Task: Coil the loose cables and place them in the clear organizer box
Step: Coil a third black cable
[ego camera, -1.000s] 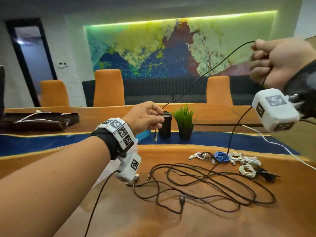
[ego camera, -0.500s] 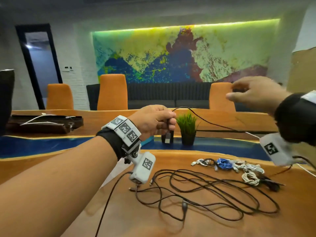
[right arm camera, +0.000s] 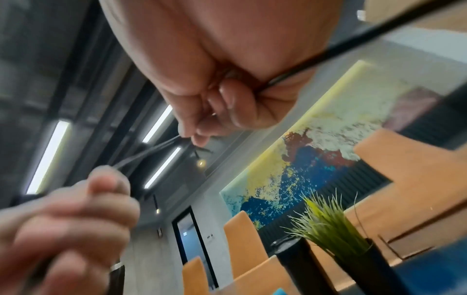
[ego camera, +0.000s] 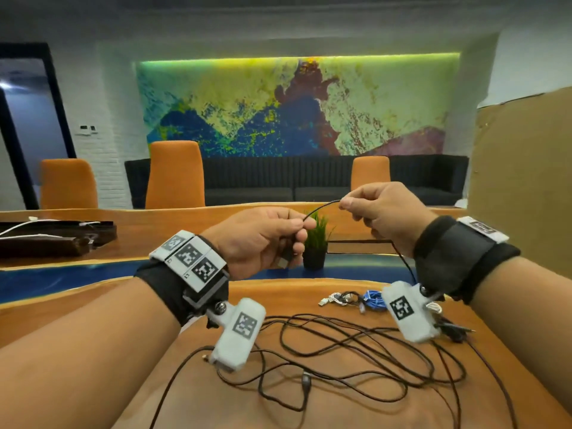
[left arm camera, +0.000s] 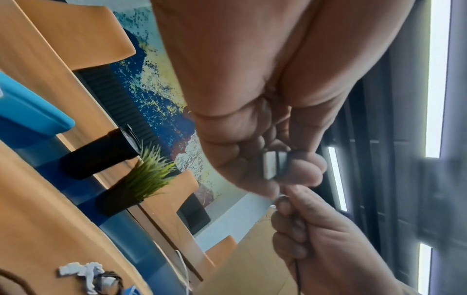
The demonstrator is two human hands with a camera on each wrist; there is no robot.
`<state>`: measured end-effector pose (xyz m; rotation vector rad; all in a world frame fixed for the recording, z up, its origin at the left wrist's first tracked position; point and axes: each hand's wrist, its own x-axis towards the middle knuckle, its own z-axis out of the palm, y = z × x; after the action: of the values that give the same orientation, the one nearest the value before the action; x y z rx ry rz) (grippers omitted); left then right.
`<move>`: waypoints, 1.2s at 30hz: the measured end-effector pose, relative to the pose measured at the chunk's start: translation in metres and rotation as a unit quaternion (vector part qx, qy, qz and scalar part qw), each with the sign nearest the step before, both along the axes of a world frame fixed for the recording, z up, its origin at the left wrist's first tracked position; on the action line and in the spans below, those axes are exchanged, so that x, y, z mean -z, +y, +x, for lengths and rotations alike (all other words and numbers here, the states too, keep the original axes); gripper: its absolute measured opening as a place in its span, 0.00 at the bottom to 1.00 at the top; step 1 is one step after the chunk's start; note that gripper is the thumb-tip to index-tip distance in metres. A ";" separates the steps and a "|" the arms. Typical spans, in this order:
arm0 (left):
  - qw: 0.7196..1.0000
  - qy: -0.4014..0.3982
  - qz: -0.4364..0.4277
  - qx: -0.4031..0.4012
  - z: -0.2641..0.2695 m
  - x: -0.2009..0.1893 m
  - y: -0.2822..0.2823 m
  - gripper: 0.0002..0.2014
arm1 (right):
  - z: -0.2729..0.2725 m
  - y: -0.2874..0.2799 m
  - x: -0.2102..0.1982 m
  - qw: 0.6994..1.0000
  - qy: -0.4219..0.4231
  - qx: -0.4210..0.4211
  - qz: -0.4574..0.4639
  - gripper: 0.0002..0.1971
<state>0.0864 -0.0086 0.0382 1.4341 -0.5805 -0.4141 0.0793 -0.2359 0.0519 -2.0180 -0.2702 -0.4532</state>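
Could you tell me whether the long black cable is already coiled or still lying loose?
Still loose: most of the black cable sprawls in untidy loops on the table, with only one end held up between the left hand and right hand.

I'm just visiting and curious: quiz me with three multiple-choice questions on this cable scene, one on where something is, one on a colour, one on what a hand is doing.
1. Where does the small potted plant stand?
A. beyond the hands, on the table
B. on the sofa
C. on an orange chair

2. What colour is the bundled cable beside the white bundle?
A. red
B. blue
C. green

3. What is the right hand doing?
A. resting flat on the table
B. pinching the black cable
C. hanging open and idle

Answers: 1 A, the head view shows it behind the fingers. 2 B, it is plainly blue. 3 B, thumb and finger grip the cable that runs across to the left hand.
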 end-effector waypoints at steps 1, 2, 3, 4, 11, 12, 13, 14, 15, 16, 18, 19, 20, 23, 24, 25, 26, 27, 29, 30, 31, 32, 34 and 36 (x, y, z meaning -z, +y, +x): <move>1.000 0.002 -0.022 -0.002 -0.001 -0.003 -0.003 0.09 | 0.000 0.004 0.003 0.997 -0.030 0.026 -0.068 0.09; 0.999 0.002 -0.051 -0.011 -0.002 -0.006 -0.006 0.10 | -0.001 0.009 0.005 0.988 -0.047 0.025 -0.142 0.09; 0.997 0.000 -0.077 -0.023 -0.003 -0.009 -0.011 0.10 | -0.006 0.014 0.008 0.975 -0.043 0.004 -0.217 0.09; 0.995 -0.009 -0.094 -0.037 -0.002 -0.011 -0.015 0.10 | -0.011 0.020 0.010 0.956 -0.022 -0.021 -0.291 0.09; 0.932 -0.302 0.155 -0.126 0.011 0.008 -0.027 0.07 | -0.033 0.029 -0.012 0.892 -0.095 -0.015 -0.442 0.10; 0.934 -0.297 0.160 -0.118 0.011 0.011 -0.027 0.08 | -0.032 0.024 -0.020 0.905 -0.109 -0.012 -0.412 0.09; 0.945 -0.272 0.147 -0.110 0.010 0.012 -0.026 0.09 | -0.030 0.020 -0.026 0.916 -0.126 -0.009 -0.382 0.08; 0.958 -0.241 0.123 -0.098 0.010 0.014 -0.025 0.11 | -0.027 0.017 -0.030 0.924 -0.145 -0.002 -0.353 0.06; 0.970 -0.208 0.095 -0.085 0.010 0.015 -0.024 0.11 | -0.024 0.014 -0.032 0.932 -0.164 0.006 -0.322 0.06; 0.980 -0.176 0.067 -0.069 0.008 0.015 -0.024 0.11 | -0.020 0.011 -0.031 0.942 -0.178 0.016 -0.282 0.05; 0.992 -0.119 0.010 -0.037 0.002 0.013 -0.023 0.11 | -0.011 0.008 -0.026 0.962 -0.184 0.042 -0.196 0.05; 0.995 -0.094 -0.018 -0.023 -0.002 0.011 -0.022 0.11 | -0.007 0.007 -0.020 0.968 -0.176 0.056 -0.168 0.06; 0.996 -0.075 -0.044 -0.013 -0.005 0.008 -0.021 0.11 | -0.004 0.007 -0.013 0.973 -0.157 0.064 -0.158 0.07; 0.993 -0.046 -0.111 -0.006 -0.007 0.003 -0.018 0.11 | -0.011 0.017 0.012 0.963 -0.065 0.000 -0.262 0.08; 0.992 -0.065 -0.108 -0.021 -0.005 0.004 -0.017 0.10 | -0.018 0.022 0.018 0.947 -0.040 -0.033 -0.317 0.09; 0.990 -0.106 -0.079 -0.049 -0.003 0.005 -0.016 0.10 | -0.026 0.027 0.021 0.930 -0.024 -0.059 -0.363 0.09; 0.984 -0.159 -0.030 -0.079 -0.001 0.007 -0.015 0.10 | -0.034 0.030 0.019 0.917 -0.021 -0.075 -0.390 0.09; 0.974 -0.206 0.023 -0.092 0.000 0.009 -0.015 0.10 | -0.040 0.031 0.012 0.911 -0.032 -0.081 -0.403 0.09; 0.957 -0.256 0.104 -0.084 0.002 0.016 -0.013 0.08 | -0.045 0.028 -0.007 0.912 -0.094 -0.081 -0.391 0.08; 0.957 -0.252 0.123 -0.073 0.000 0.018 -0.012 0.08 | -0.045 0.025 -0.017 0.918 -0.132 -0.074 -0.367 0.07; 0.962 -0.235 0.126 -0.059 -0.003 0.019 -0.011 0.09 | -0.041 0.021 -0.025 0.926 -0.166 -0.058 -0.335 0.06; 0.970 -0.210 0.115 -0.042 -0.006 0.018 -0.009 0.10 | -0.036 0.016 -0.029 0.933 -0.188 -0.034 -0.305 0.06; 0.987 -0.148 0.069 -0.008 -0.013 0.013 -0.009 0.13 | -0.020 0.009 -0.024 0.947 -0.187 0.023 -0.261 0.07; 0.995 -0.100 0.005 0.017 -0.019 0.006 -0.010 0.16 | -0.010 0.009 -0.006 0.955 -0.136 0.040 -0.261 0.09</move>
<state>0.0672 -0.0186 0.0324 1.4870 -0.7663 -0.3020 0.0693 -0.2274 0.0576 -2.4860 -0.5225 -0.7772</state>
